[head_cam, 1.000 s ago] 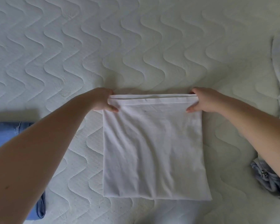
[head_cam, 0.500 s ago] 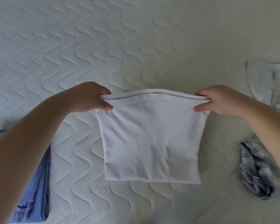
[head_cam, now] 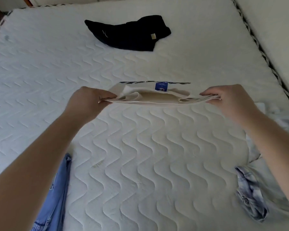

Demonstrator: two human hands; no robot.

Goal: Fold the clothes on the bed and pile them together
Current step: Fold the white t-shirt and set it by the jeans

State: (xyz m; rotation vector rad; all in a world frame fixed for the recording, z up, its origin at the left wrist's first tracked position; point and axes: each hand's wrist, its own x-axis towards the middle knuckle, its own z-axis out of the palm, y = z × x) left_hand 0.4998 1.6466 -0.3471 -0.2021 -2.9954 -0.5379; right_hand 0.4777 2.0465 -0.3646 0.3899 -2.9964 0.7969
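We have lifted the folded white cotton T-shirt (head_cam: pixel 150 97) clear of the quilted white mattress (head_cam: pixel 140 164); a second ago it lay flat there with only its far edge held. Now it hangs edge-on at the frame's centre, stretched between our left hand (head_cam: pixel 88 101) and right hand (head_cam: pixel 227 97), each pinching one end of the layered fabric. A blue neck label (head_cam: pixel 160 87) shows on top. We judge this fold done and the shirt ready to carry to a pile. Crumpled blue denim (head_cam: pixel 57 197) sits lower left, a pale plaid garment (head_cam: pixel 250 194) lower right, and an unfolded black garment (head_cam: pixel 132 34) at upper centre.
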